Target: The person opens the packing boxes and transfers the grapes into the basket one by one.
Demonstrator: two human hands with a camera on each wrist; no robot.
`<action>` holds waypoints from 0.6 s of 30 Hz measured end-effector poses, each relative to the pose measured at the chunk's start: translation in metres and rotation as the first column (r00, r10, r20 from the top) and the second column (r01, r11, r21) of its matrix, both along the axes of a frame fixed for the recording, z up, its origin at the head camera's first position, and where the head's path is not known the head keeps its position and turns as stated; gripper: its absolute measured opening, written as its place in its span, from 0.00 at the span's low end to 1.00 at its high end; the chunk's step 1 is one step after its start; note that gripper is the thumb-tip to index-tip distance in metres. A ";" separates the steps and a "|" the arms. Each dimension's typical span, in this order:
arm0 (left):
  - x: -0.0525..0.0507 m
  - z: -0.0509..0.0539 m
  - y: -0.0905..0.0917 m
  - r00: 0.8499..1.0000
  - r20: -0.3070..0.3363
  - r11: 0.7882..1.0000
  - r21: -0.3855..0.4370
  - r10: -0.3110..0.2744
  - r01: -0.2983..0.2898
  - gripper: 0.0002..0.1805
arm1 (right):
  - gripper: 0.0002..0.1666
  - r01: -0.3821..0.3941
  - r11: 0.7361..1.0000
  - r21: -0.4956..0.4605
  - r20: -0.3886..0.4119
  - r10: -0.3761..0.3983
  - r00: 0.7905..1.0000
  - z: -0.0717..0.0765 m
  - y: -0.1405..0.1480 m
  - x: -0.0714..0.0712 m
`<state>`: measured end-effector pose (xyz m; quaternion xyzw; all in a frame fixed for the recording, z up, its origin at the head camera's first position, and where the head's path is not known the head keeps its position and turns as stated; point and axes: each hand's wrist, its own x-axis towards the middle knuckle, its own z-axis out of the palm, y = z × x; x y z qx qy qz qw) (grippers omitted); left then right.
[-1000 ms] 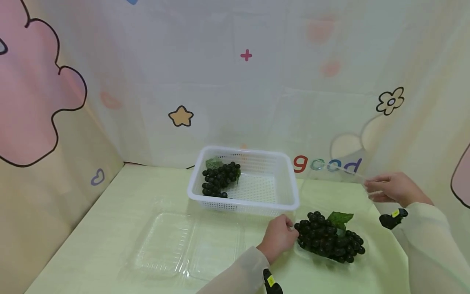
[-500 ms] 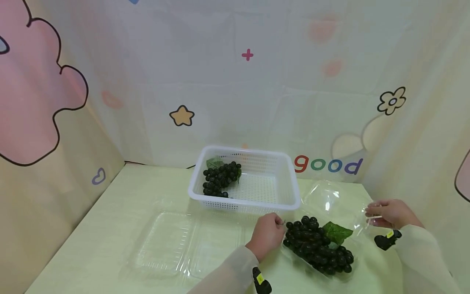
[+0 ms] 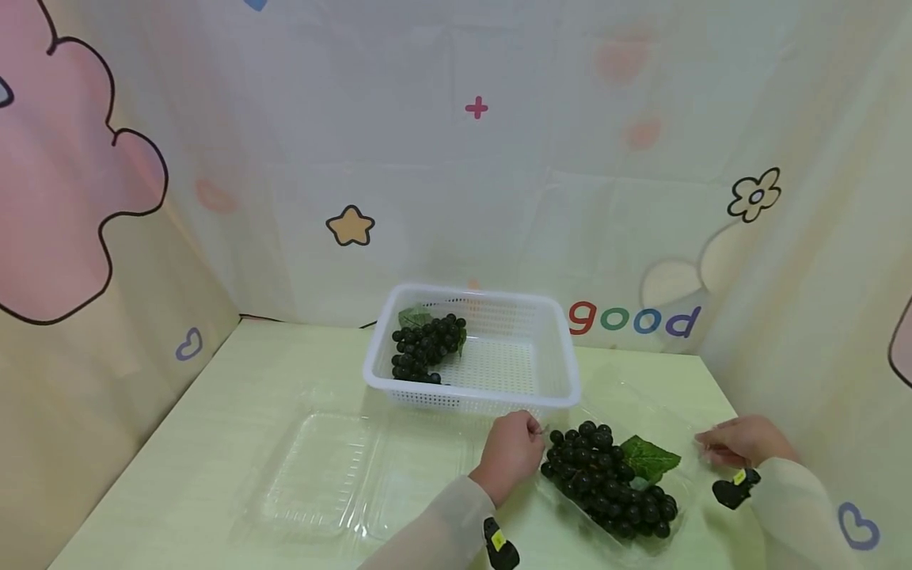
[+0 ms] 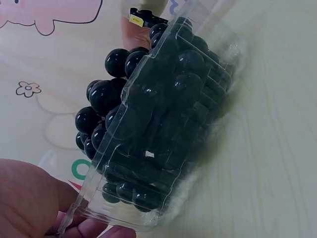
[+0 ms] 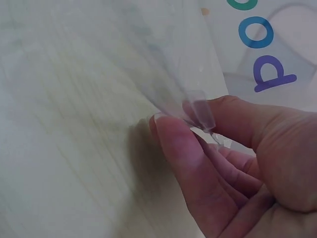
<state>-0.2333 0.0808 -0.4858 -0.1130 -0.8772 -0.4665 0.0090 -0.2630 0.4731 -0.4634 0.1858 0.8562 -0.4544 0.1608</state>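
Observation:
A bunch of dark grapes (image 3: 606, 479) with a green leaf (image 3: 650, 459) lies in a clear plastic clamshell box (image 4: 198, 84) at the right of the table. With thumb and fingers my left hand (image 3: 509, 455) pinches the left corner of its rim; the left wrist view shows the box tilted. My right hand (image 3: 748, 442) pinches the edge of the box's clear lid (image 5: 168, 74) at the far right. That lid stands folded back, away from the grapes. Its outline is faint in the head view.
A white perforated basket (image 3: 492, 396) at the back holds another bunch of dark grapes (image 3: 427, 348). Left of my left hand, a second clear clamshell box (image 3: 317, 475) lies spread on the table (image 3: 214, 443). A printed curtain hangs behind.
My right hand has come down and slightly left with the lid edge. My left hand has drawn the box of grapes left and a little nearer, turning it somewhat.

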 end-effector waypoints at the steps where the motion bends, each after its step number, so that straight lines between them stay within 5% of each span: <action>1: 0.000 0.000 0.000 1.000 -0.001 1.000 0.002 -0.001 0.001 0.06 | 0.31 -0.003 1.000 0.010 0.000 0.003 1.000 -0.002 -0.001 0.000; 3: 0.001 0.000 -0.002 1.000 -0.001 1.000 0.001 -0.004 0.004 0.06 | 0.41 -0.022 0.999 0.038 0.001 0.022 1.000 -0.004 -0.002 0.000; 9: 0.009 0.005 -0.013 1.000 0.030 1.000 -0.019 -0.002 0.002 0.07 | 0.49 -0.043 0.982 0.185 -0.010 0.045 0.999 0.004 -0.005 -0.001; 11: 0.012 0.006 -0.018 0.999 0.039 1.000 -0.023 -0.008 0.008 0.11 | 0.51 -0.071 0.950 0.304 -0.045 0.088 0.995 0.012 -0.010 0.000; 16: 0.022 0.007 -0.025 0.994 0.101 1.000 0.004 -0.027 0.027 0.33 | 0.46 -0.146 0.822 0.550 -0.130 0.257 0.958 0.036 -0.040 0.003; 18: 0.028 0.008 -0.027 0.983 0.180 0.999 0.035 -0.035 0.029 0.32 | 0.42 -0.205 0.833 0.514 -0.127 0.310 0.942 0.043 -0.056 0.003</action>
